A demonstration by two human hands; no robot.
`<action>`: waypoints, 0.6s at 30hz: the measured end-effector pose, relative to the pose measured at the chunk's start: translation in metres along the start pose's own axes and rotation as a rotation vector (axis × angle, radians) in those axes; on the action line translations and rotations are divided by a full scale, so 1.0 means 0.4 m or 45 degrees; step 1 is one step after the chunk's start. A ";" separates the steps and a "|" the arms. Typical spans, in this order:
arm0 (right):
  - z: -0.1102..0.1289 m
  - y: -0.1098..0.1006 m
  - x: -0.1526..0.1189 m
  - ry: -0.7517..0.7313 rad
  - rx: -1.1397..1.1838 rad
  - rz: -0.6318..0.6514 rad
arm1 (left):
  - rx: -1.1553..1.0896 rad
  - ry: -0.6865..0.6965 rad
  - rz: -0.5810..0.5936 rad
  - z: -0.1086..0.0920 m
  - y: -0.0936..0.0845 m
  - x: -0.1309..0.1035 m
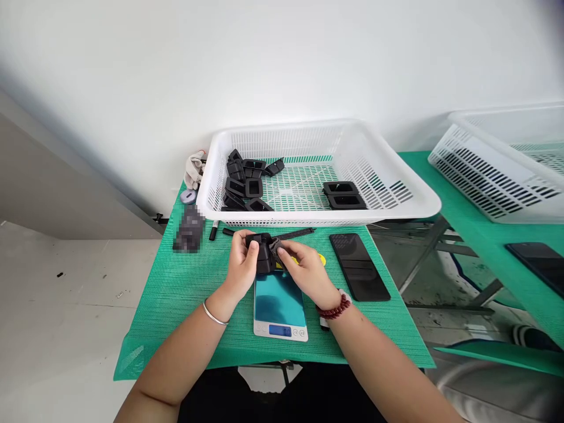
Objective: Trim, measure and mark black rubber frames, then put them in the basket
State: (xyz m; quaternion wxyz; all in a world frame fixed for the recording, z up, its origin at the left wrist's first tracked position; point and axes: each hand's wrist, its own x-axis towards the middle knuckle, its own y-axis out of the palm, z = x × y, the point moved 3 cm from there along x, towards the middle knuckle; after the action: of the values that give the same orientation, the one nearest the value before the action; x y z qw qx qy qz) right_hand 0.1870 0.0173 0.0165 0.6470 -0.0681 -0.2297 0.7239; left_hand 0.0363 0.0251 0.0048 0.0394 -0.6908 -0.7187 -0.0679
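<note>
My left hand (242, 258) is closed around a black plastic part (263, 258), held above the far end of a digital kitchen scale (259, 328). Against the part's right side, my right hand (306, 267) pinches a crumpled dark grey cloth (275, 247). The scale has a shiny blue-green plate and a lit display. Something yellow (323, 259) shows from beneath the right hand, mostly hidden. A long thin black strip (299, 232) lies behind the hands.
Beyond the hands stands a white basket (396, 200) with several black plastic parts (253, 188) at left and two frames (343, 194) at right. A phone (360, 267), a marker (214, 230) and a glove (194, 170) lie on the green-covered table (176, 317). Another basket (497, 170) stands right.
</note>
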 end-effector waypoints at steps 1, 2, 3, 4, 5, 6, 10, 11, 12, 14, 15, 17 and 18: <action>0.004 0.000 0.000 -0.018 -0.022 0.017 | 0.002 0.002 -0.001 0.000 0.000 0.000; 0.008 0.001 0.001 -0.037 -0.046 0.035 | 0.007 0.001 -0.002 0.000 0.001 -0.001; 0.012 0.003 0.001 -0.056 -0.068 0.053 | 0.013 -0.001 -0.004 0.000 0.001 -0.002; 0.015 0.004 0.001 -0.071 -0.085 0.072 | 0.021 -0.002 -0.005 0.000 0.002 -0.002; 0.017 0.006 0.002 -0.082 -0.097 0.088 | 0.031 0.000 -0.005 -0.001 0.003 -0.003; 0.017 0.007 0.002 -0.088 -0.105 0.101 | 0.043 0.002 -0.001 -0.001 0.004 -0.004; 0.013 0.011 0.000 -0.099 -0.172 0.118 | 0.068 0.001 0.033 0.006 0.008 -0.008; 0.012 0.011 0.000 -0.115 -0.218 0.100 | 0.070 0.005 0.036 0.008 0.009 -0.008; 0.012 0.011 -0.001 -0.137 -0.268 0.076 | 0.075 0.012 0.037 0.009 0.009 -0.008; 0.014 0.010 -0.002 -0.181 -0.350 0.026 | 0.094 0.023 0.036 0.010 0.009 -0.008; 0.015 0.009 -0.002 -0.193 -0.363 0.012 | 0.099 0.023 0.043 0.010 0.008 -0.009; 0.017 0.006 -0.001 -0.183 -0.314 0.017 | 0.093 0.016 0.074 0.008 0.009 -0.010; 0.017 0.004 0.000 -0.165 -0.268 0.029 | 0.084 0.014 0.093 0.006 0.009 -0.010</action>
State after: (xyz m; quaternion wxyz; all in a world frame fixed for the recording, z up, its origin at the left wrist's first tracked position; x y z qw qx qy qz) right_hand 0.1828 0.0157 0.0219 0.6119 -0.0913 -0.3449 0.7059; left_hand 0.0401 0.0215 0.0018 0.0685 -0.7147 -0.6946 -0.0463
